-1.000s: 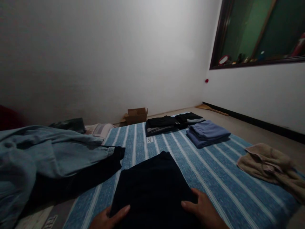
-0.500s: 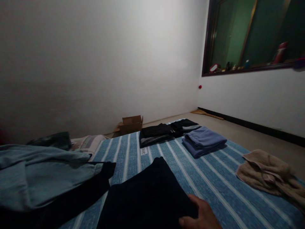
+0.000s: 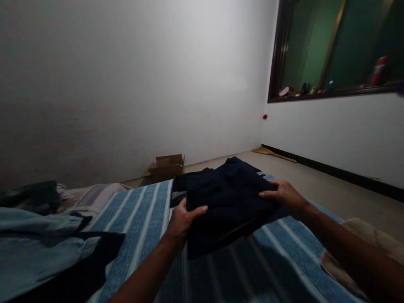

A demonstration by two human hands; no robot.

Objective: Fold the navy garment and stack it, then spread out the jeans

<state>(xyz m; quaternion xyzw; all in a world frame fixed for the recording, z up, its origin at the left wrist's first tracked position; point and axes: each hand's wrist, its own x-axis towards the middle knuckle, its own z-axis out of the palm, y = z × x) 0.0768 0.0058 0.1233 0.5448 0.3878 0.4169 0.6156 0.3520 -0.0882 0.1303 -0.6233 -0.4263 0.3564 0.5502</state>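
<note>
A folded dark navy garment (image 3: 230,198) is held up over the bed, its exact kind unclear in the dim light. My left hand (image 3: 184,219) grips its left edge with the thumb on top. On the opposite edge, my right hand (image 3: 285,195) pinches the cloth, thumb and fingers closed on it. Behind the garment, folded black clothes (image 3: 179,185) lie partly covered from view, and only a sliver of the blue folded cloth shows beside the right hand. The blue striped sheet (image 3: 151,210) spreads underneath, with the garment's shadow on it.
Light blue denim clothing (image 3: 41,240) and dark cloth lie at the left, near a pale pillow or blanket (image 3: 97,198). A beige towel (image 3: 350,252) is at the right, partly behind my forearm. A cardboard box (image 3: 167,166) stands by the wall; a broom (image 3: 274,153) lies on the floor.
The navy garment has been lifted and carried forward, now in front of the folded clothes. My left hand has come into view gripping it, and my right hand has moved up and forward.
</note>
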